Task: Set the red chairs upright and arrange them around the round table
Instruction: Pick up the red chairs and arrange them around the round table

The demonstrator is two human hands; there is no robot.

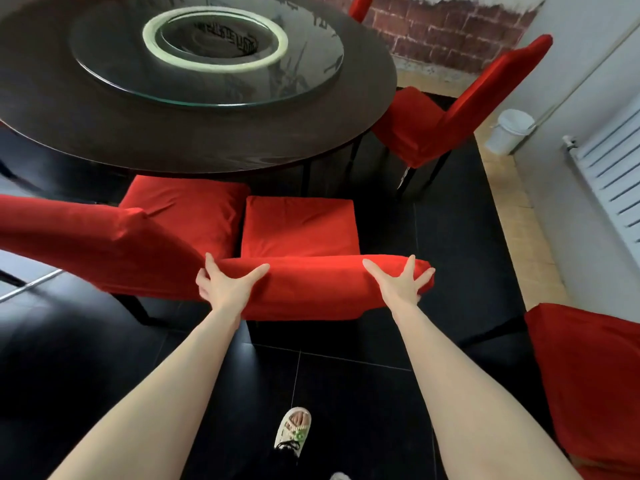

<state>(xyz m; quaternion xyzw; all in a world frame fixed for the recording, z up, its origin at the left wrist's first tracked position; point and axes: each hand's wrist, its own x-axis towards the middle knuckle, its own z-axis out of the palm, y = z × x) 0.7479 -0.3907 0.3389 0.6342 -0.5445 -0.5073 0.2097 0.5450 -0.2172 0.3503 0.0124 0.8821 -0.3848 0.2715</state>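
Left hand (225, 285) and right hand (401, 282), fingers splayed straight, press on the backrest of the upright red chair (299, 226) at the round worktop's (173, 161) six o'clock edge.

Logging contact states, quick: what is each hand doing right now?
Left hand: open, fingers spread, pressing on the red chair's backrest.
Right hand: open, fingers spread on the same backrest.

Dining room; home or restaurant cannot be told. Round dark tabletop (104, 140) with glass turntable (207, 88) at 11 o'clock, red-covered chairs (433, 109) around it, black tiled floor (346, 393). Brick-pattern wall (450, 26) at 1 o'clock; white radiator (609, 181) and lidded bin (509, 131) at 3 o'clock.
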